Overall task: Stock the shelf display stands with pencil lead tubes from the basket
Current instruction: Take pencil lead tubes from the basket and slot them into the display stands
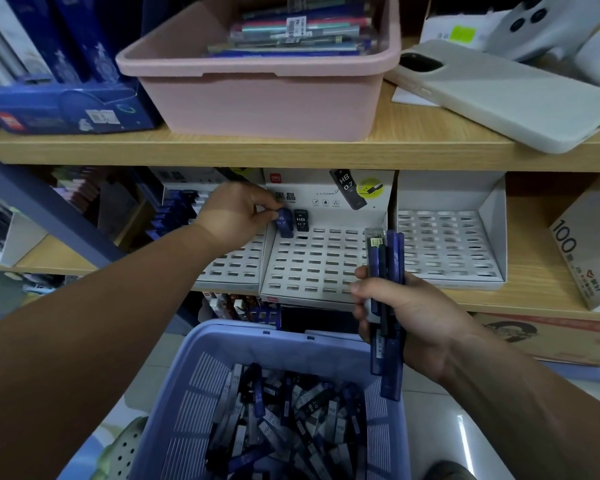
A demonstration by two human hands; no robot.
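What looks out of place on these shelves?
A phone in a pale case lies camera side up on the upper shelf beside the pink tub, askew, one corner seemingly past the shelf's front edge. It looks like a personal item among stock.

Two bare hands and forearms, seen from a head-worn camera

The left hand (234, 216) and the right hand (413, 317) are shown uncovered, and both forearms are left bare along the whole length that is seen: the left forearm (101, 323) up to the left frame edge, the right forearm (534, 393) up to the lower right corner. Both are widened towards the frame edges by the wide-angle lens. Knuckles are made out on both hands. A dark rounded patch (452, 472) at the bottom edge cannot be identified.
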